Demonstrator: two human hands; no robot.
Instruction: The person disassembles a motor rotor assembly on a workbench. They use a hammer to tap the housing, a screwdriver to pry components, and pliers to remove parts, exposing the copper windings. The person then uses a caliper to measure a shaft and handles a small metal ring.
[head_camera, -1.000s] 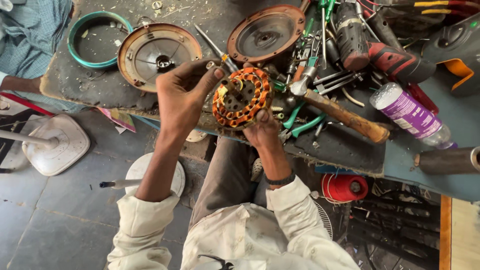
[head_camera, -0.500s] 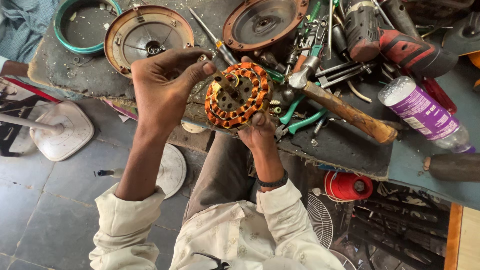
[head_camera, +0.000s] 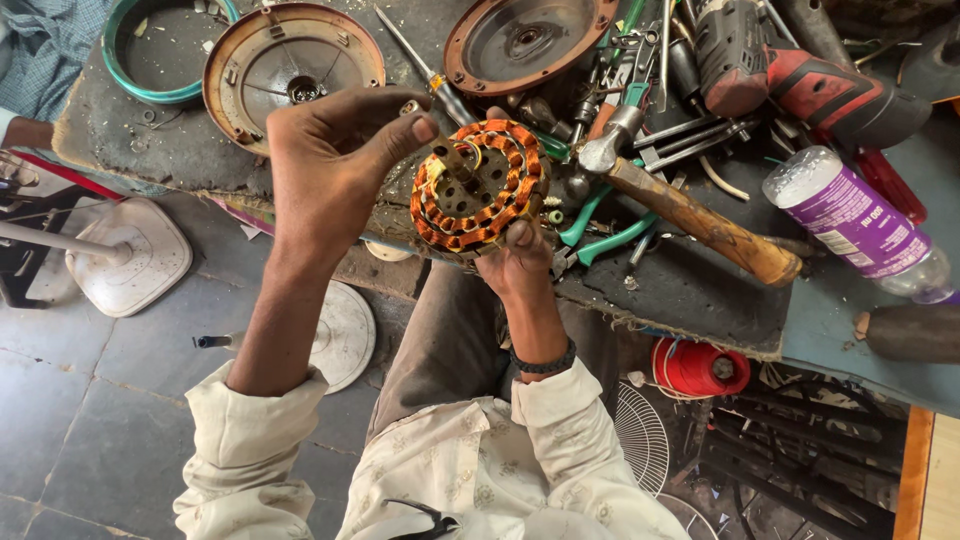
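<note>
Cluttered and dark, a workbench (head_camera: 700, 290) fills the upper part of the view, above a grey tiled floor (head_camera: 100, 420) seen from overhead. One round motor stator (head_camera: 478, 187), wound with orange copper coils, is held up just above the bench's near edge. The right hand (head_camera: 515, 265) grips its lower rim from below, thumb pressed on the front face. The left hand (head_camera: 330, 165) comes from the left, thumb and forefinger pinched on the small shaft at the stator's centre, the other fingers curled.

On the bench lie two round brown metal motor covers (head_camera: 290, 60) and a green ring (head_camera: 160, 50) at the far left. One wooden-handled hammer (head_camera: 690, 215) lies just right of the stator, with green-handled pliers (head_camera: 600, 235) beside it and one screwdriver (head_camera: 425, 65) behind. One red and black power drill (head_camera: 800, 85) sits at the upper right. One clear plastic bottle (head_camera: 860, 225), lying on its side, has a purple label wrapped round it and a white cap. One red spool (head_camera: 700, 368) sits below the bench.

Compared with half a second ago, the left hand's fingers have closed more tightly on the shaft, and the stator faces the camera more squarely
</note>
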